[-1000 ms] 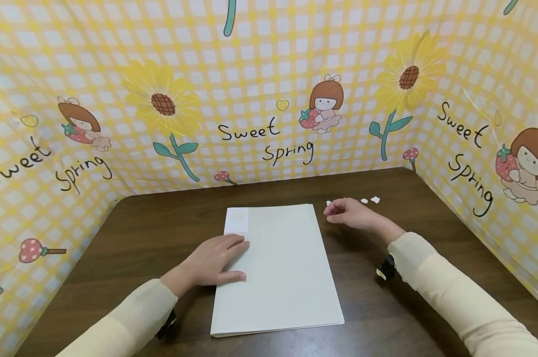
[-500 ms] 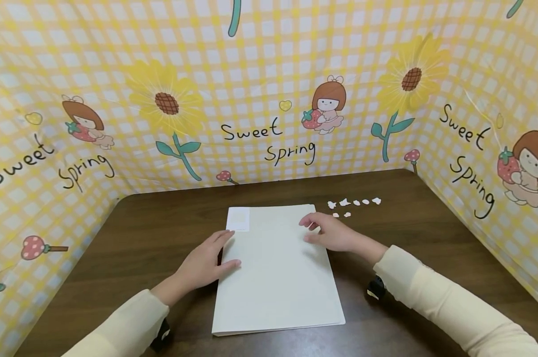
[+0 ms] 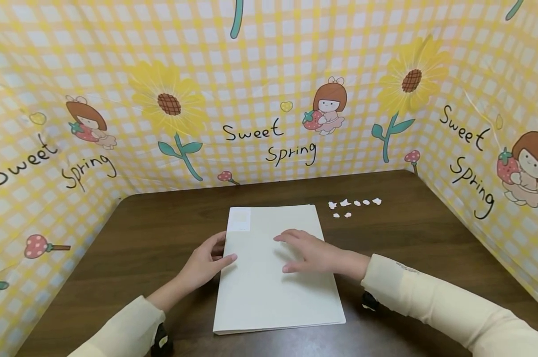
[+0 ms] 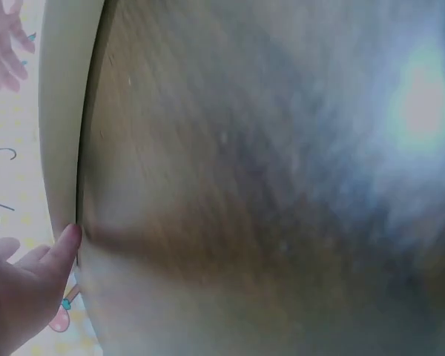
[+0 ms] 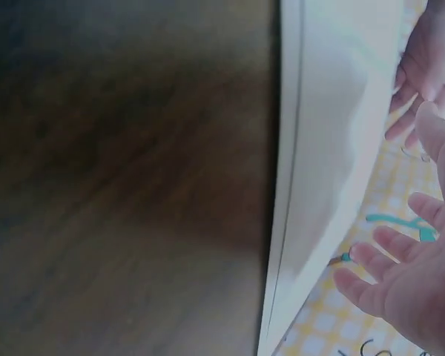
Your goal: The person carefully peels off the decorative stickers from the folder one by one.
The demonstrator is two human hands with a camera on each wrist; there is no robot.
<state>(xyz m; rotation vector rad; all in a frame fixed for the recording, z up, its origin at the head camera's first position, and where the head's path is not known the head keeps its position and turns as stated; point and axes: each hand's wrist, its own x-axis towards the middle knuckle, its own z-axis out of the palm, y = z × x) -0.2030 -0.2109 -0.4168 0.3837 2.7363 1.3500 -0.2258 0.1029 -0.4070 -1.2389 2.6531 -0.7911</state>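
Folder, off-white and closed, lies flat between the two hands, its short side toward the person. At the folder's left long edge is the left hand, its thumb over the top face and its other fingers bent beside that edge; whether they pinch it I cannot tell. Over the folder (image 3: 269, 300), right of its middle, hangs the right hand (image 3: 313, 254), fingers loosely spread, gripping nothing; the right wrist view shows them apart from the cover. The left hand (image 3: 201, 265) sits below the white label (image 3: 239, 219) in the folder's far left corner. Beyond the folder's far right corner, small white pieces (image 3: 345, 203) lie in two rows. Under the folder is a dark wooden table (image 3: 117, 267); behind it hangs a yellow checked cloth (image 3: 251, 54).
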